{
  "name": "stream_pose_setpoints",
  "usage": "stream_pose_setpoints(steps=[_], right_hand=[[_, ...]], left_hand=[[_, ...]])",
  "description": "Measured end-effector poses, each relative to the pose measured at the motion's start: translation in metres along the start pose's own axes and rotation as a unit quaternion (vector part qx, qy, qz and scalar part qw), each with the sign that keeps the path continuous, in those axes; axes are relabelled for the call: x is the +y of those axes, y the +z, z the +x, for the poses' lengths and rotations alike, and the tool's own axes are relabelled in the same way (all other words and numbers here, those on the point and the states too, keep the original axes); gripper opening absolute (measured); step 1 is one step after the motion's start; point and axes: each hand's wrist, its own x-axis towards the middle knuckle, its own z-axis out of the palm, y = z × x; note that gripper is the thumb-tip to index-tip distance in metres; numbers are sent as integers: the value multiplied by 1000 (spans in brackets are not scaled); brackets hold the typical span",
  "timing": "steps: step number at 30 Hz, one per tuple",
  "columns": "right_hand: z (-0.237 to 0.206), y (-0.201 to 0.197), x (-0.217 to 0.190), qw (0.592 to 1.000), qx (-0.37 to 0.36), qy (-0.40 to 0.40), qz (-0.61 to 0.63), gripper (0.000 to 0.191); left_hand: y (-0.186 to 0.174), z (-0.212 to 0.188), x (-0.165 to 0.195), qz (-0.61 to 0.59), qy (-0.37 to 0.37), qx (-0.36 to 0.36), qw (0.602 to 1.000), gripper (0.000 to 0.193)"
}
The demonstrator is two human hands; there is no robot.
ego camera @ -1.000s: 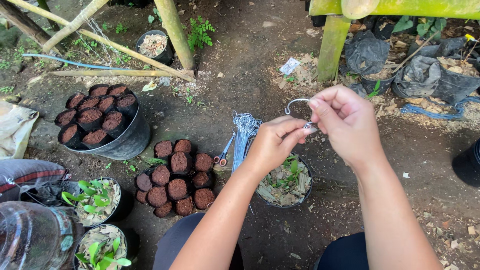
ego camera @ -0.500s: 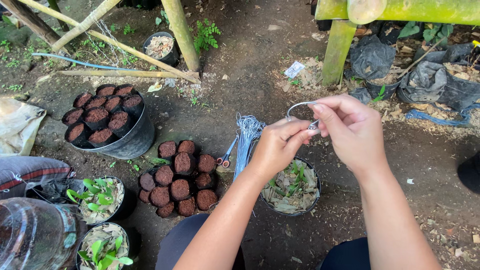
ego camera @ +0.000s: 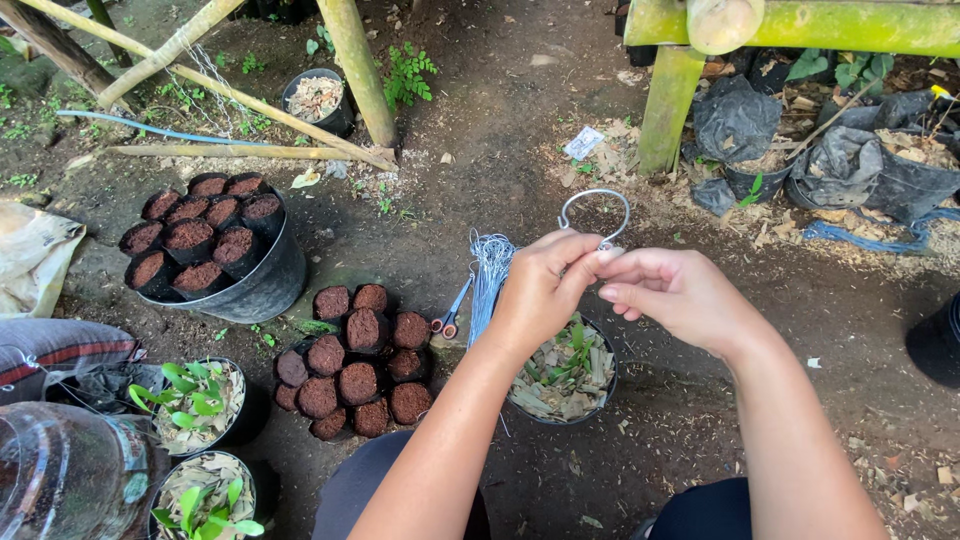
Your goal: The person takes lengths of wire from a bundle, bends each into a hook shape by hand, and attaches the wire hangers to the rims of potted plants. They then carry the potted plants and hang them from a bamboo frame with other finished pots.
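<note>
My left hand and my right hand meet in mid-air, both pinching the ends of a thin grey wire bent into a loop that rises above my fingers. Directly below them stands a small black pot with a green seedling and dry bark chips. A bundle of grey wire strands lies on the soil just left of my left hand, with red-handled scissors beside it.
Several small black bags of brown soil sit grouped on the ground; more fill a black tub. Potted seedlings and a clear plastic bottle are at lower left. Bamboo poles and black sacks stand behind.
The camera view has shifted slightly. My hands have dropped a little and turned the wire, so the loop now stands up above my fingers.
</note>
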Motion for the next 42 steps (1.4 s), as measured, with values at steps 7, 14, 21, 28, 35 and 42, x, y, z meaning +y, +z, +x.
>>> stream_pose_setpoints(steps=[7,14,21,28,35,42], right_hand=[[9,23,8,999,-2,-31,13,14],[0,18,-25,996,57,-68,-11,19],[9,38,-44,971,129,-180,84,20],[22,66,-44,966,149,-200,74,15],[25,99,-54,951,140,-233,147,14],[25,127,-77,947,102,-255,168,14]], left_hand=[[-10,0,5,10,-5,9,1000,18],[-23,-1,7,37,9,6,999,20],[-34,-11,6,37,13,-9,999,18],[-52,-27,0,21,-39,-33,998,18],[-72,-39,0,-11,-87,8,996,15],[-112,-49,22,16,-82,9,996,29]])
